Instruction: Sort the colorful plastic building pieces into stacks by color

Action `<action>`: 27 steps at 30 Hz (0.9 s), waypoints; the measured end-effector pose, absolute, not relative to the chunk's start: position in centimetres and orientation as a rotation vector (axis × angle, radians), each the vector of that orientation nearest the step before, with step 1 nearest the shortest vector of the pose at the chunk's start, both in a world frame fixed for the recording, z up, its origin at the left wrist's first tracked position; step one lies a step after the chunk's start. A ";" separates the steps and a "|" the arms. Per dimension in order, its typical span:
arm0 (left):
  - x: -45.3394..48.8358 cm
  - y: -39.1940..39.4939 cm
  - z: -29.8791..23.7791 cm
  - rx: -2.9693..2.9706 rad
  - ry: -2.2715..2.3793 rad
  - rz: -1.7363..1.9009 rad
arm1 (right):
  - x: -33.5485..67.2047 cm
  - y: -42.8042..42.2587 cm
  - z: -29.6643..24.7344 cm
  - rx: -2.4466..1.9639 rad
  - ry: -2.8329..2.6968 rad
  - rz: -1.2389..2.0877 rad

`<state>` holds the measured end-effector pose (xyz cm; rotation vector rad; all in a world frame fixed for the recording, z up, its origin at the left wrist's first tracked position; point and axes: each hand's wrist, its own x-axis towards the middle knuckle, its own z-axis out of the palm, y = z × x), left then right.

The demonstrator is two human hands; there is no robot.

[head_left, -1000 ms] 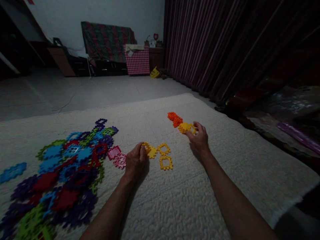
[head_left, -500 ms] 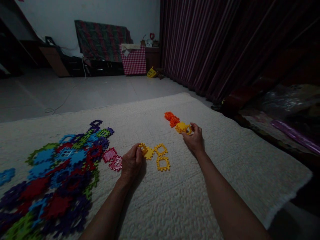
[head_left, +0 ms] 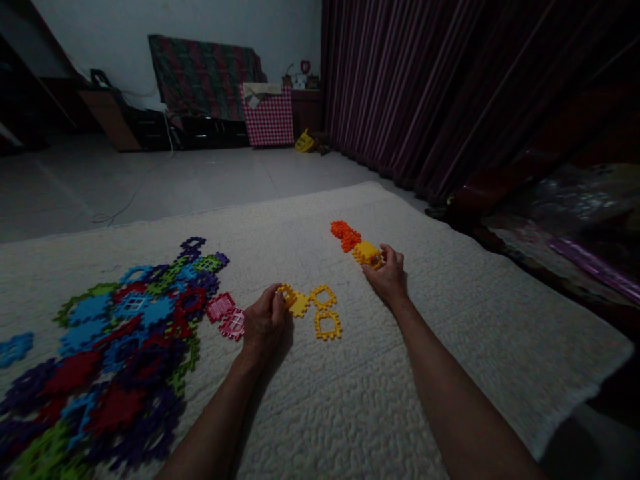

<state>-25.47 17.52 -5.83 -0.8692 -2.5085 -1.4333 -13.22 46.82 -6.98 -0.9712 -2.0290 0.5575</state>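
Note:
My left hand (head_left: 264,321) pinches a yellow interlocking tile (head_left: 287,294) between thumb and fingers, tilted up beside a solid yellow tile (head_left: 301,305) on the quilted mat. Two yellow frame tiles, an upper one (head_left: 323,297) and a lower one (head_left: 328,325), lie just to its right. My right hand (head_left: 389,275) is closed on a yellow tile at the near edge of a small yellow stack (head_left: 367,254). That stack touches a heap of orange tiles (head_left: 345,235) behind it. Two pink tiles (head_left: 227,315) lie left of my left hand.
A big pile of blue, purple, red and green tiles (head_left: 135,333) spreads over the left of the quilted mat (head_left: 425,360). Beyond it are a tiled floor (head_left: 215,177), dark purple curtains (head_left: 390,87) and a cabinet with a red checked cloth (head_left: 269,119).
My right hand has lowered its yellow tile onto the yellow stack, where it now lies flatter. My left hand has tipped its yellow tile up slightly. The view has shifted a little.

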 end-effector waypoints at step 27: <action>-25.0 17.2 -5.2 -0.981 -2.499 -1.722 | -16.0 31.6 -3.7 0.112 -2.305 0.711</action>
